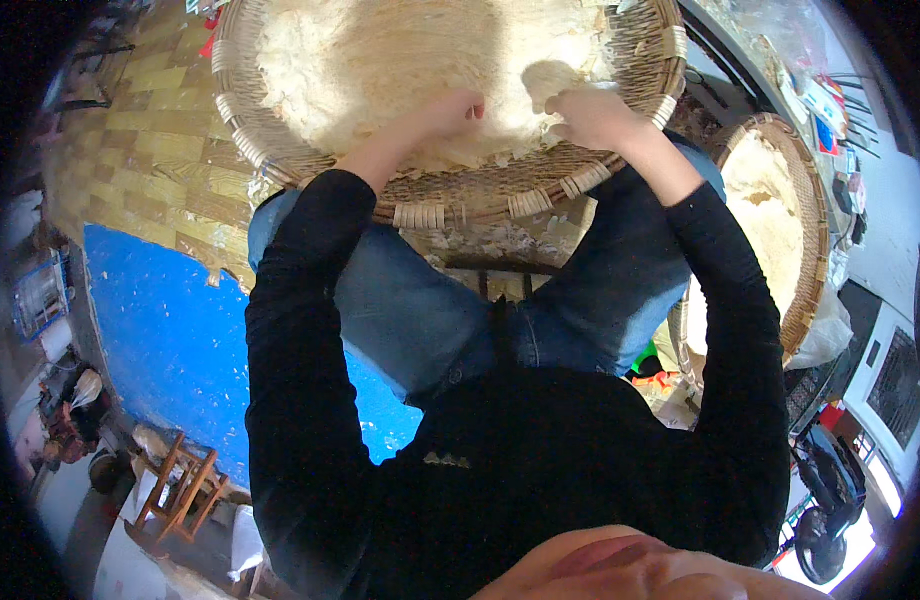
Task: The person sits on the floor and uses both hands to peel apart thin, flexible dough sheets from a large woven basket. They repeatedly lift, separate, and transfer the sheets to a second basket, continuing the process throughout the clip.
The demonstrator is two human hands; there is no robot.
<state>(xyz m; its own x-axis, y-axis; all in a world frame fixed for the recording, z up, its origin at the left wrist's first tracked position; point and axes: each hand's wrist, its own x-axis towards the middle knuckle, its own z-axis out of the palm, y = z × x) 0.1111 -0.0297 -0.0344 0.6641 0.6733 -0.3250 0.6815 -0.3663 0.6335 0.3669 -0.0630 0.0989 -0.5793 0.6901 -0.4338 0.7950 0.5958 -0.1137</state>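
A wide round woven basket (pixel 425 215) at the top centre holds a pale cream, crumbly, dough-like layer (pixel 380 70). My left hand (pixel 450 112) is low over that layer, fingers curled together; whatever they hold is too small to make out. My right hand (pixel 592 118) is at the layer's right part, near the basket's front rim, its fingertips bent and pressed together at the pale material. I cannot tell what, if anything, they grip. The basket sits above my jean-clad knees.
A second woven basket (pixel 810 250) with pale material stands to my right. Left are wood-look flooring (pixel 150 140), a blue floor panel (pixel 160 330) and a wooden stool (pixel 180 485). A cluttered ledge (pixel 835 130) runs along the right, with a black wheeled object (pixel 820 540) lower down.
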